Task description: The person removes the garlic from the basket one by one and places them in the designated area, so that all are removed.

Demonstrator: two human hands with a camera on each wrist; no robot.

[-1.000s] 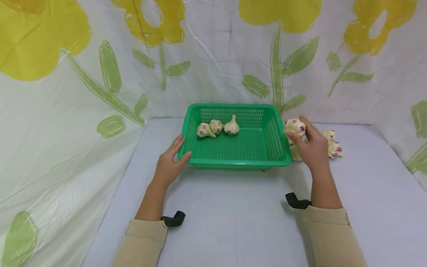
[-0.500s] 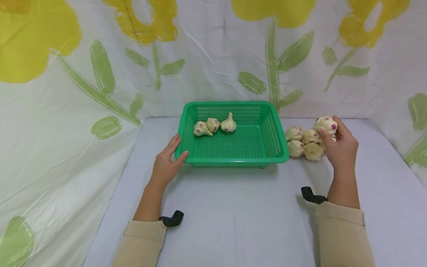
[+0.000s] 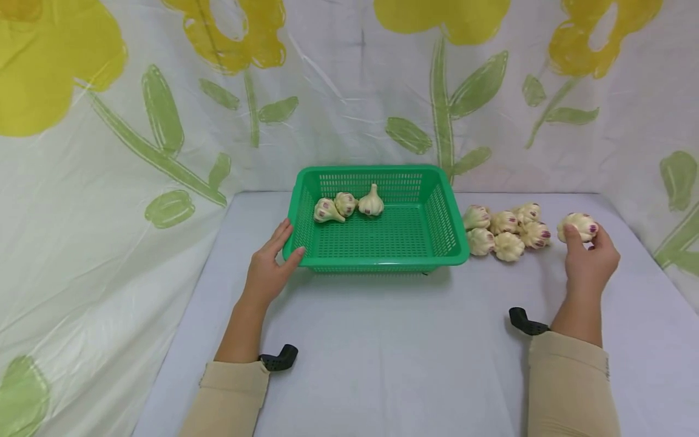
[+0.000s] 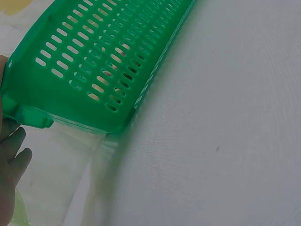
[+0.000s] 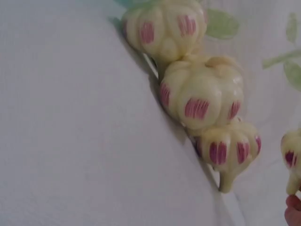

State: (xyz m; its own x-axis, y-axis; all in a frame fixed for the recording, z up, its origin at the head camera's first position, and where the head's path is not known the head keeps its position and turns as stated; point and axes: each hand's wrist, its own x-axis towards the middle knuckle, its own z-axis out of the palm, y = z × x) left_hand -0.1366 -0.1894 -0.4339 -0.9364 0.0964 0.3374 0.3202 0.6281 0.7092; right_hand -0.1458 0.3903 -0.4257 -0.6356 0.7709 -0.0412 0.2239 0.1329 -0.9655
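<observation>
At the front left corner of a green plastic basket (image 3: 377, 262), my left hand (image 3: 267, 270) holds the rim, thumb on top and fingers along the outer side. The left wrist view shows fingers (image 4: 19, 162) below that rim (image 4: 28, 115). Over the right part of the table my right hand (image 3: 592, 261) grips a garlic bulb (image 3: 577, 227), cream with purple marks, between thumb and fingers. Part of this bulb (image 5: 292, 157) shows at the right edge of the right wrist view, a fingertip (image 5: 294, 209) at its stem. Three garlic bulbs (image 3: 371, 201) lie in the basket's back left.
Several garlic bulbs (image 3: 505, 223) lie grouped on the white table (image 3: 382, 358), close by the basket's right side. A white curtain (image 3: 338, 121) with yellow flowers hangs behind the table and down both sides.
My right hand has moved right with its garlic bulb, from beside the basket to past the bulb group, and lowered. The left hand has stayed at the basket corner; the head view has shifted slightly.
</observation>
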